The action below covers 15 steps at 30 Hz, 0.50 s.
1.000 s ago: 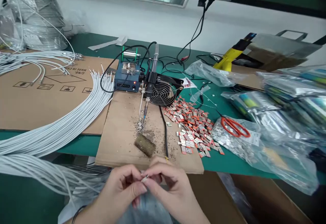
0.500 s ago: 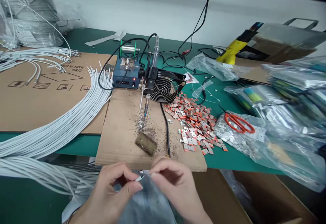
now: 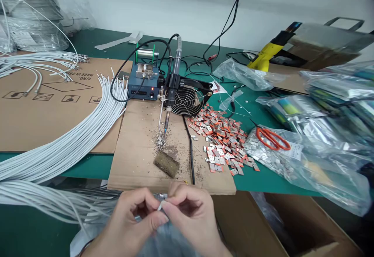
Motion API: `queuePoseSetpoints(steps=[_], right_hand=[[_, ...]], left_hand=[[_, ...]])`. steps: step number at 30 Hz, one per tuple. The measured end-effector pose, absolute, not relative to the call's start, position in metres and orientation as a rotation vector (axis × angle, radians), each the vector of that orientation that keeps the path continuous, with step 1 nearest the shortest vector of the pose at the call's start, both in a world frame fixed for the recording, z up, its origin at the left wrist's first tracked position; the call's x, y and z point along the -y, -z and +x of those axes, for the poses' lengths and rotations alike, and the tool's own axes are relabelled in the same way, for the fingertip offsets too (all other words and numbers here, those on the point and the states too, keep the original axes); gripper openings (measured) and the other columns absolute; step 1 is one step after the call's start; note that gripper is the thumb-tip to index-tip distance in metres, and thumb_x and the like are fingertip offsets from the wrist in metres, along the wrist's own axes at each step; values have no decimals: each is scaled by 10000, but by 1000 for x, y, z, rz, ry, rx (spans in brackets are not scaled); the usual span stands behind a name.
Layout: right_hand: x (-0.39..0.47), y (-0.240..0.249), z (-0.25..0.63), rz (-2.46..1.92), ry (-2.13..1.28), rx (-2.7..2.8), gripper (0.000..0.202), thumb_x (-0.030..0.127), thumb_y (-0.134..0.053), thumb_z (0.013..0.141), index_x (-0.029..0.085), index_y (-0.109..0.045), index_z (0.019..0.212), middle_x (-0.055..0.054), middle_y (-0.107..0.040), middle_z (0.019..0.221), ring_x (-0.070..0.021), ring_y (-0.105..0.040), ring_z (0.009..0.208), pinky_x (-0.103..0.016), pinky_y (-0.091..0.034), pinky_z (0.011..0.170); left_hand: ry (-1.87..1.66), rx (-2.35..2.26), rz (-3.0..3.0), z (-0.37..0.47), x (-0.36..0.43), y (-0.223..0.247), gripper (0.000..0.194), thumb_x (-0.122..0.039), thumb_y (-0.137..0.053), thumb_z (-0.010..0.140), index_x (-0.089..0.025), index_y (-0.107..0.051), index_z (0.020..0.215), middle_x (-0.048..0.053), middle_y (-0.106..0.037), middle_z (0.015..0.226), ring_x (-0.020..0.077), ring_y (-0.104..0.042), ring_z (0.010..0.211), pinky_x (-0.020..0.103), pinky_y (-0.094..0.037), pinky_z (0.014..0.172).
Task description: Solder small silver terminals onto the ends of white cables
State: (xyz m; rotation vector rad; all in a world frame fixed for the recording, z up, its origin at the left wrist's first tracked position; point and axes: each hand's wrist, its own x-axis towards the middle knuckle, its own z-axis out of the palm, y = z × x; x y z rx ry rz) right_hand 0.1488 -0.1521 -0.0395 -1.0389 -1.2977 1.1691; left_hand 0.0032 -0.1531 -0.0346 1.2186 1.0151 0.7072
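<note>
My left hand [image 3: 137, 218] pinches the end of a white cable [image 3: 160, 206] at the bottom centre, in front of the cardboard's edge. Against it, my right hand [image 3: 189, 214] has thumb and forefinger pressed together at the cable's tip; whether it grips the tip or a small piece there is hidden. Beyond both hands a brown sponge [image 3: 166, 164] lies on the cardboard [image 3: 134, 144]. The soldering iron [image 3: 172, 89] is held tip down above solder scraps [image 3: 159, 141]. Metal connectors with orange parts [image 3: 222, 136] are heaped to the right.
A blue soldering station [image 3: 143, 83] and black fan [image 3: 188, 100] stand behind. White cables [image 3: 87, 132] fan out at left. Orange-handled scissors [image 3: 271, 138] rest on plastic bags at right. An open carton [image 3: 248, 226] is below the table edge.
My right hand has moved left, so its fingertips now meet the cable end in my left hand. The dark tip of the cable is now covered. The view has shifted slightly.
</note>
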Motion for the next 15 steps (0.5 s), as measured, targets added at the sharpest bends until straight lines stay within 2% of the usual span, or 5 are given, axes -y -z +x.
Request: queuePoseSetpoints(steps=[3, 7, 10, 12, 15], right_hand=[[157, 52, 136, -935, -1121, 1051, 215, 241, -632, 778, 170, -540, 597, 19, -455, 507, -97, -409, 473, -202, -333, 432], [151, 44, 152, -896, -1125, 928, 202, 277, -612, 816, 194, -549, 644, 24, -451, 562, -110, -426, 533, -220, -357, 491], [144, 28, 172, -1015, -1177, 1323, 23, 220, -665, 769, 202, -650, 773, 2, -547, 609, -121, -473, 556, -231, -373, 497], [141, 17, 180, -1067, -1209, 1634, 91, 203, -684, 749, 199, -676, 840, -12, -602, 649, -136, -524, 586, -251, -403, 531], [140, 5, 184, -1091, -1187, 1944, 46, 200, -637, 796, 206, -679, 815, -10, -627, 678, -144, -570, 638, -271, -425, 596]], left_hand=[[-728, -972, 1052, 6, 153, 35, 390, -481, -638, 730, -144, -477, 617, -13, -505, 522, 90, -489, 479, 177, -382, 479], [-762, -1004, 1024, 3, 152, 36, 382, -494, -649, 718, -125, -573, 654, 13, -557, 533, 110, -544, 482, 187, -409, 492], [-716, -986, 1029, -2, 152, 37, 419, -539, -608, 732, -121, -608, 694, 20, -558, 514, 127, -556, 453, 197, -403, 469], [-670, -956, 1118, -4, 152, 36, 416, -522, -551, 783, -120, -612, 692, 24, -554, 514, 125, -548, 447, 195, -387, 462], [-568, -987, 1337, -7, 153, 31, 343, -395, -488, 857, -128, -608, 679, 13, -538, 496, 111, -523, 459, 188, -362, 477]])
